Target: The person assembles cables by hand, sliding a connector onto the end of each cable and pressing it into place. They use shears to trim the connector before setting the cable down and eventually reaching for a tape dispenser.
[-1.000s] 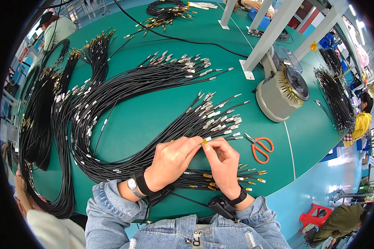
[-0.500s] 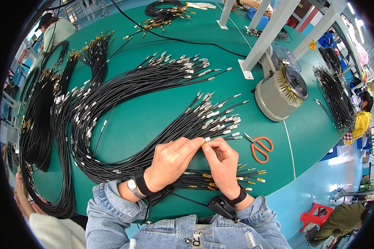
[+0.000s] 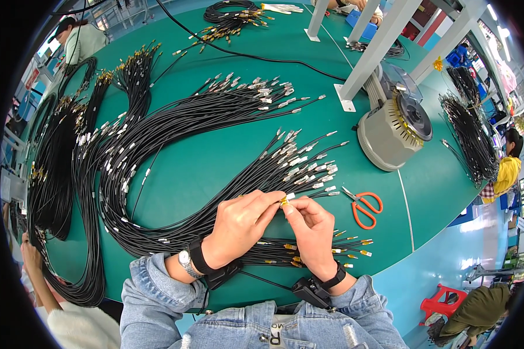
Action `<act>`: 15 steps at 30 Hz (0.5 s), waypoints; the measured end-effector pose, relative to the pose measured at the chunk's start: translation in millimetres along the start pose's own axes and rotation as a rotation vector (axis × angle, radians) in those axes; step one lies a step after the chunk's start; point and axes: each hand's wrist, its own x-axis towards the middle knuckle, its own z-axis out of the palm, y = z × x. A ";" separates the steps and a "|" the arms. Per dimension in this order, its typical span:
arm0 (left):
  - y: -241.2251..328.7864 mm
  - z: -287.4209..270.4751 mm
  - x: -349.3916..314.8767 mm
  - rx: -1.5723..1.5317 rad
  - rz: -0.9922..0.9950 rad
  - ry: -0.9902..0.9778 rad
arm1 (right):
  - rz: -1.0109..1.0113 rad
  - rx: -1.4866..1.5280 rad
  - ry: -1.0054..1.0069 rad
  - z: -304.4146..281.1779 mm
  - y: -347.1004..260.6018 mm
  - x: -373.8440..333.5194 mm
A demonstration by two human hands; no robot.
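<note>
One small yellow piece (image 3: 284,201) pinched by the fingertips of left hand (image 3: 237,225) and right hand (image 3: 313,232), just beside black cables (image 3: 268,166) with white ends, orange-handled scissors (image 3: 365,210) lying near on green table (image 3: 215,142).

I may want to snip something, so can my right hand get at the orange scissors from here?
Probably yes: the scissors lie on the green table to the right of your right hand, with nothing between, though its fingertips are at a yellow piece.
</note>
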 end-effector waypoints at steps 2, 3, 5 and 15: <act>0.6 -0.2 1.0 -0.049 -0.025 0.001 | 0.008 0.002 0.000 -0.6 0.2 0.1; 0.4 -0.4 0.9 -0.079 -0.060 -0.020 | 0.014 -0.003 -0.003 -1.0 0.6 0.2; 0.5 -1.9 0.6 -0.136 -0.128 -0.060 | 0.026 -0.011 -0.011 -1.1 0.9 0.3; -8.1 -7.9 3.5 -0.650 -0.509 -0.256 | 0.006 -0.047 -0.039 -3.3 4.8 1.3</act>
